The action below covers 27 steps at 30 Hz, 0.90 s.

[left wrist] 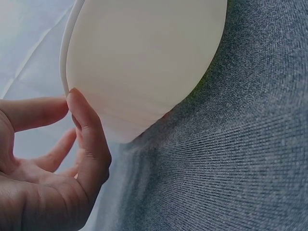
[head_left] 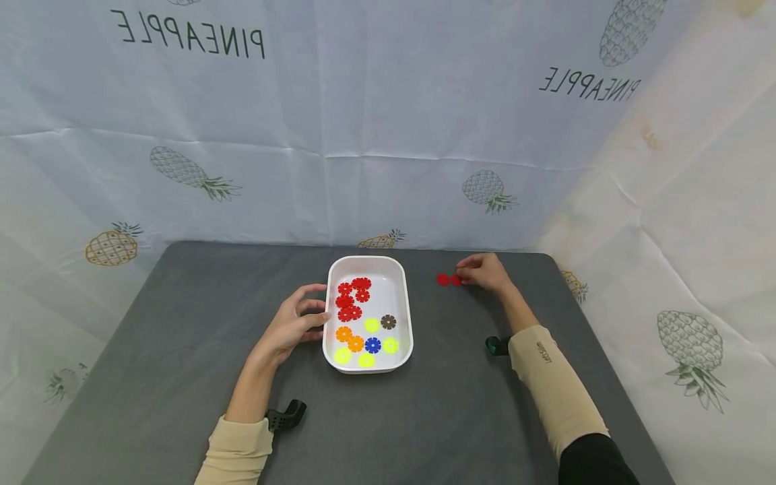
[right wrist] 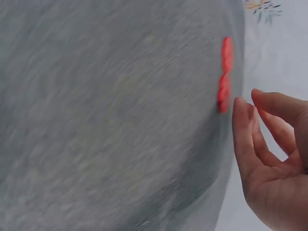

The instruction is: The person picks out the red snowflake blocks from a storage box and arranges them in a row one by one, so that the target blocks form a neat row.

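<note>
A white plastic tray [head_left: 401, 289] stands mid-table with several notched plastic discs inside: red discs [head_left: 345, 301], orange discs [head_left: 343, 333], yellow-green discs [head_left: 391, 345], a blue disc [head_left: 372, 345] and a brown disc [head_left: 389, 322]. At its left side, my left hand [head_left: 297, 323] pinches the rim between thumb and finger, seen closely in the left wrist view. To the tray's right, two more red discs [head_left: 443, 279] lie side by side on the table. My right hand [head_left: 485, 273] hovers at the right-hand one, fingers loosely bent, a small gap showing in the right wrist view.
A grey cloth-covered table [head_left: 182, 377] carries everything. White curtains [head_left: 388, 108] with pineapple prints hang along its far edge and at the sides. A dark wrist-worn device [head_left: 287, 414] is on the left forearm, another device [head_left: 497, 345] on the right.
</note>
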### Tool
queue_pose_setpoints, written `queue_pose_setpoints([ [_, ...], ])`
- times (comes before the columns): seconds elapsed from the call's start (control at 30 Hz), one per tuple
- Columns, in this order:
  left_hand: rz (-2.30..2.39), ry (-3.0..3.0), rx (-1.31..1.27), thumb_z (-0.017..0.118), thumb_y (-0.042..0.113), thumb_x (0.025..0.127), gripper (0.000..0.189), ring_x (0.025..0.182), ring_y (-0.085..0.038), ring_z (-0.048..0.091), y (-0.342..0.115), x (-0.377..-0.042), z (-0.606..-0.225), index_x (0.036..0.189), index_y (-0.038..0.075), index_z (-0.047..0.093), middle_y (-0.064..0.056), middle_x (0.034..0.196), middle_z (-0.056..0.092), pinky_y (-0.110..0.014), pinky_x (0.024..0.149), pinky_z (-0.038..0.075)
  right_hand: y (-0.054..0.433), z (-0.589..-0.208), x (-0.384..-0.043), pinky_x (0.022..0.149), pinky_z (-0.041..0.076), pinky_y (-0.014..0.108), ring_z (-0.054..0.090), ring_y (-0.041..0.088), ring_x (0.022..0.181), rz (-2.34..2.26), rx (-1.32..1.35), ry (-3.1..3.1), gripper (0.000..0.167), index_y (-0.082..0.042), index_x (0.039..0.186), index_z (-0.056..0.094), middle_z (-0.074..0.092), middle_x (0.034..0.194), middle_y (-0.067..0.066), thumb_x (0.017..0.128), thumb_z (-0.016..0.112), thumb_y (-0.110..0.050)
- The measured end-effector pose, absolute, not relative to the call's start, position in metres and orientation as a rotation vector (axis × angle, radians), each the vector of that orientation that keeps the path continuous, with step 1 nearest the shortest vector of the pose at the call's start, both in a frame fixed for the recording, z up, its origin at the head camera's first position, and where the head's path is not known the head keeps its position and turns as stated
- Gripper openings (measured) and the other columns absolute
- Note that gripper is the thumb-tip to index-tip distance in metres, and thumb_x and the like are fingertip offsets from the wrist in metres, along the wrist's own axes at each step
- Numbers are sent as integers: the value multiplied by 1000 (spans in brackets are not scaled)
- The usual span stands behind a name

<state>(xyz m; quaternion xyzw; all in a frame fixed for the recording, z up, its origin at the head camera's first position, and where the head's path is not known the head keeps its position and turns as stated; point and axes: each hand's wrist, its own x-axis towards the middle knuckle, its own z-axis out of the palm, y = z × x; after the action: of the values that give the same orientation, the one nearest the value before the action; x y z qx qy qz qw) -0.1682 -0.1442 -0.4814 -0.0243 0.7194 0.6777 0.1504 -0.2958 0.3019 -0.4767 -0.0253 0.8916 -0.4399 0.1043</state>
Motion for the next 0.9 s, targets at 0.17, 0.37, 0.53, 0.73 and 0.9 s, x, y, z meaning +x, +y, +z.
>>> queue_pose_setpoints([
  [0.17,1943,2073,-75,69,7,103,66,98,-26,76,-144,-168,-481,162,13,41,-27,136,60,-35,82,67,281,-459,-296,93,66,47,81,29,96,-1367,-158,2613,33,7,131,71,75,125,29,106,69,-15],
  [0.37,1940,2074,-72,70,7,103,66,99,-25,75,-143,-168,-481,162,13,41,-27,137,60,-35,82,67,238,-432,-293,95,65,49,81,31,100,-1470,-311,2563,33,8,130,71,73,126,30,104,72,-13],
  [0.53,1940,2076,-74,70,7,103,66,99,-24,74,-144,-168,-481,162,13,41,-27,137,60,-35,83,67,199,-414,-290,89,67,40,80,29,99,-1484,-451,2529,29,4,127,74,74,124,25,102,74,-12],
  [0.73,1940,2080,-79,70,7,103,66,99,-24,75,-144,-168,-481,162,13,41,-26,136,61,-36,83,68,156,-409,-290,91,66,50,80,28,93,-1448,-605,2482,27,5,123,75,73,114,21,100,75,-10],
  [0.9,1938,2081,-75,70,8,103,66,100,-25,74,-144,-168,-481,162,13,41,-26,136,61,-35,82,67,127,-416,-291,93,66,50,79,33,93,-1411,-684,2428,27,7,121,75,75,109,21,99,76,-8],
])
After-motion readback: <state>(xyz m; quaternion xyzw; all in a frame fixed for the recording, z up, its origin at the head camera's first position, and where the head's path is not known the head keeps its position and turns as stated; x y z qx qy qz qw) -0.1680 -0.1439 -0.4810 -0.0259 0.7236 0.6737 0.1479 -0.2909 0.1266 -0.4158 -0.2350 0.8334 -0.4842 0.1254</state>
